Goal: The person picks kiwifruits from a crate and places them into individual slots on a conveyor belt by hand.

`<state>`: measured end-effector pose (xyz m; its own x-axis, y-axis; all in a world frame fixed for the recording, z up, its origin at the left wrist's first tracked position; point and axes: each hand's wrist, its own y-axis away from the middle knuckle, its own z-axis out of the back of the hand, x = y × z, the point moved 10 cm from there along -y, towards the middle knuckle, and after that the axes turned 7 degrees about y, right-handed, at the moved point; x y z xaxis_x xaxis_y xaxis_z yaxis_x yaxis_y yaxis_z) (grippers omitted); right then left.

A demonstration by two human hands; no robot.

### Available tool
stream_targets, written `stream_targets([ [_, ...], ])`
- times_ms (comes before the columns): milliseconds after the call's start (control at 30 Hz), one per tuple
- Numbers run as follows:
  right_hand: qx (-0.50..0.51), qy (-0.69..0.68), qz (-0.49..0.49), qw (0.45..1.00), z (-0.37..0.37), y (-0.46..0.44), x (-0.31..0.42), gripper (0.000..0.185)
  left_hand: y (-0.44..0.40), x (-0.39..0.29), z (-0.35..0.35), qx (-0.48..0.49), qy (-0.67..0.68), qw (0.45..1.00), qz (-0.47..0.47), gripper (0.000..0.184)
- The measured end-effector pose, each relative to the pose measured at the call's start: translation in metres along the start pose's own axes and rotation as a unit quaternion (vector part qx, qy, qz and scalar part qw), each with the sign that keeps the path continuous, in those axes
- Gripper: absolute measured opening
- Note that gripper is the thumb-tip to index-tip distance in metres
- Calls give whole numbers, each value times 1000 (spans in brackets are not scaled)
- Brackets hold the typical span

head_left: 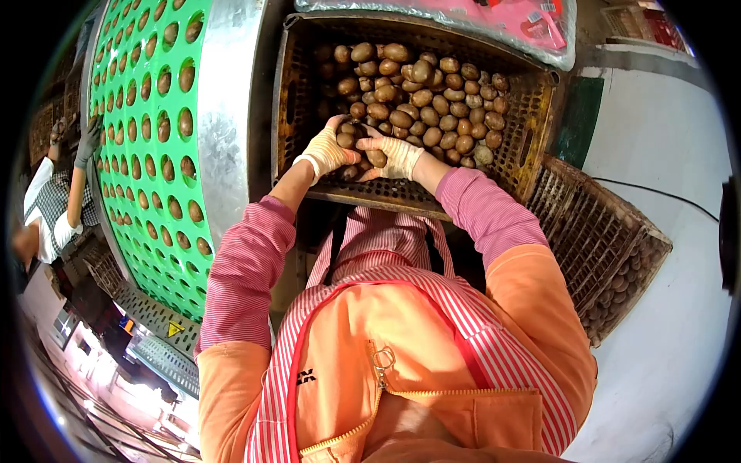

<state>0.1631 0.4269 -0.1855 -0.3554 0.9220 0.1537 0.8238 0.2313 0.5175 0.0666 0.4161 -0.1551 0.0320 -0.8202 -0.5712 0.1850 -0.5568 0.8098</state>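
Ok quick rundown: both hands are down in the near L part of the dark plastic crate (536, 127), wearing pale stripy gloves, tips facing each other w/ a little cluster of brown eggs (346, 140) btwn them. L hand (330, 149) has its fingers curled around a couple of those, fairly closed up afaict, tho the undersides are hidden so no exact count. R hand (395, 157) is bent round a single egg (377, 158), thumb side and fingertips on either side of it, gap abt one egg wide. That one's long axis runs on a slant, upper L to lower R; the ones by the L fingers look more end-on imo, hard to be sure. Main pile (448, 123) is in the same crate, beyond the fingers and off to the R, so the R hand is nearer to it, eggs lying every which way. Green pocketed panel (174, 101) is well over to the L past the shiny metal edge (230, 116), L hand nearer, w/ eggs in lots of its pockets. Fwiw a co-worker's gloved hand (88, 143) is at its far side.
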Motion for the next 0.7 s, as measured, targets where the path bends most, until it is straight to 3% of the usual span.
stream_targets([
  [133, -33, -38, 11, 999, -12, -4, -5, 51, 5, 2, 16, -23, 71, 997, -11, 89],
  [233, -55, -81, 26, 995, -16, -11, -3, 33, 5, -6, 21, -17, 196, 977, -79, 85],
  [300, -84, -90, 46, 991, -26, -6, 9, 20, 7, -14, 26, -27, 205, 973, -107, 84],
  [400, -137, -59, 63, 987, -20, -3, 16, 24, 11, -19, 31, -33, 173, 981, -86, 84],
  [500, -178, -25, 93, 979, -36, 17, 30, 25, 14, -49, 26, 34, 178, 958, -224, 85],
  [633, -200, 79, 152, 965, -83, 52, 56, 37, 54, -83, 41, -32, 87, 951, -294, 84],
  [700, -186, 126, 166, 960, -107, 56, 64, 41, 80, -96, 51, -20, 137, 924, -356, 84],
])
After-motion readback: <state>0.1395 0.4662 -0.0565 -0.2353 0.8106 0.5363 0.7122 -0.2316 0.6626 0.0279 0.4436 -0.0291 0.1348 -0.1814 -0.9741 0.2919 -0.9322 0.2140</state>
